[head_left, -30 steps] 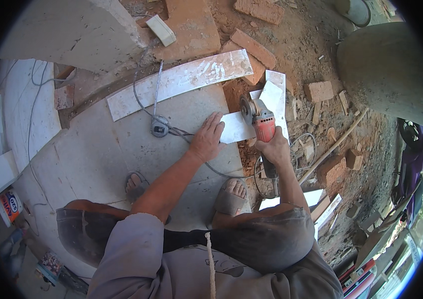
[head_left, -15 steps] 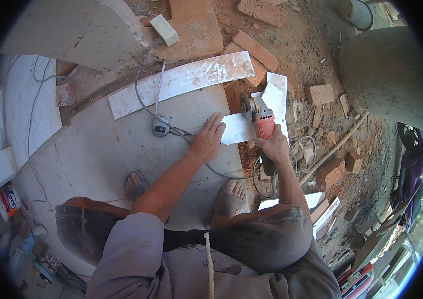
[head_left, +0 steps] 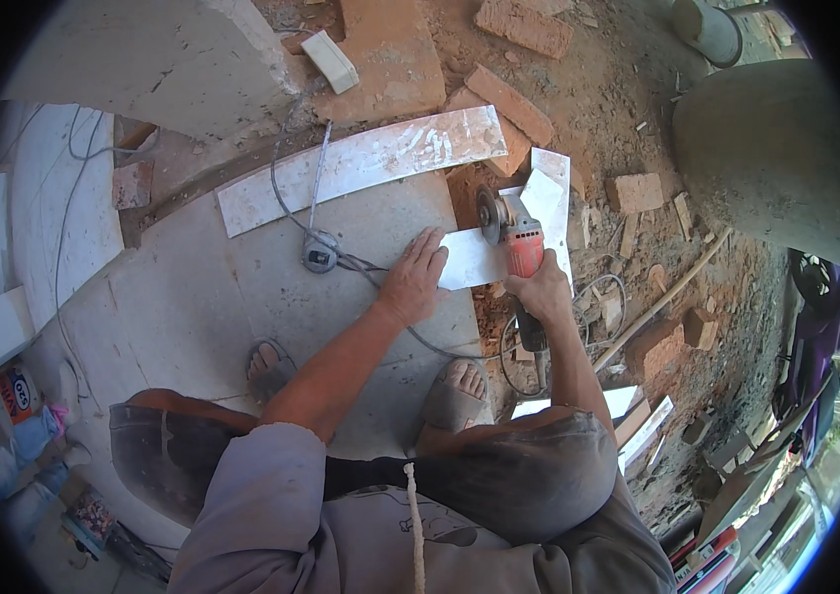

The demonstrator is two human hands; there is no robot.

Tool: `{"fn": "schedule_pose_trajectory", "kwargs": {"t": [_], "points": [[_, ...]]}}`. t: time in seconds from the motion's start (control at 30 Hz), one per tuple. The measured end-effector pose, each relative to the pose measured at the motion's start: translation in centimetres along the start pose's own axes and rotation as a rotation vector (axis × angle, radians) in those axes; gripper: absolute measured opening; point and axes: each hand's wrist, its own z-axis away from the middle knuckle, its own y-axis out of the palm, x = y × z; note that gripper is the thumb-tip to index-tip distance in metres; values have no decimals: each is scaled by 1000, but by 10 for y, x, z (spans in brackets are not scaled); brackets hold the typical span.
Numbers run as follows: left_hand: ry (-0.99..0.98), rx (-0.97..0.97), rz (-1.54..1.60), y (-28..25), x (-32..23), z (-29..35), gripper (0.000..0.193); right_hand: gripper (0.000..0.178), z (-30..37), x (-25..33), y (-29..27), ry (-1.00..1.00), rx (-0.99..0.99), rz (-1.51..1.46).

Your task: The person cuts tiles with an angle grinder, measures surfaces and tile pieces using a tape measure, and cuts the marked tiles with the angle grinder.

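My right hand (head_left: 543,291) is wrapped round the body of a red and black angle grinder (head_left: 525,253). The grinder's round disc (head_left: 488,214) is over the far edge of a white tile strip (head_left: 467,260); whether it touches is too small to tell. My left hand (head_left: 414,277) lies flat, fingers stretched out, on the left end of that strip. Beyond the grinder, more white tile pieces (head_left: 550,188) overlap on the ground. A tape measure (head_left: 320,251) with its blade drawn out rests on the grey slab left of my left hand.
A long white tile plank (head_left: 360,168) lies across the slab's far side. Grey cable (head_left: 420,340) loops past my feet toward the grinder. Bricks (head_left: 635,192) and a wooden stick (head_left: 662,299) litter the dirt at right. A bucket (head_left: 16,394) and another person's blue sleeve (head_left: 36,433) are at far left.
My hands, the grinder and the tile strip hold nearly the same place. At far left, the other person's blue sleeve has come up next to the bucket.
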Motion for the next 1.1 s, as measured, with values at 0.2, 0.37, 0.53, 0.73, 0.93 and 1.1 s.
{"fn": "schedule_pose_trajectory", "kwargs": {"t": [0.2, 0.37, 0.53, 0.73, 0.93, 1.1], "points": [[-12, -7, 4, 3, 1, 3, 70, 65, 0, 3, 1, 7, 16, -1], [-13, -10, -2, 3, 0, 2, 69, 65, 0, 3, 1, 7, 11, 7], [-20, -10, 1, 4, -1, 2, 69, 64, -1, 0, 4, -4, -8, 19], [-20, -21, 7, 4, 0, 2, 69, 65, 0, 1, 3, 4, 10, 8], [-16, -29, 4, 5, -1, 2, 69, 66, 2, 0, 1, 0, 4, -10], [-19, -31, 8, 5, 1, 3, 68, 66, 0, -1, 5, 4, 13, -3]]}}
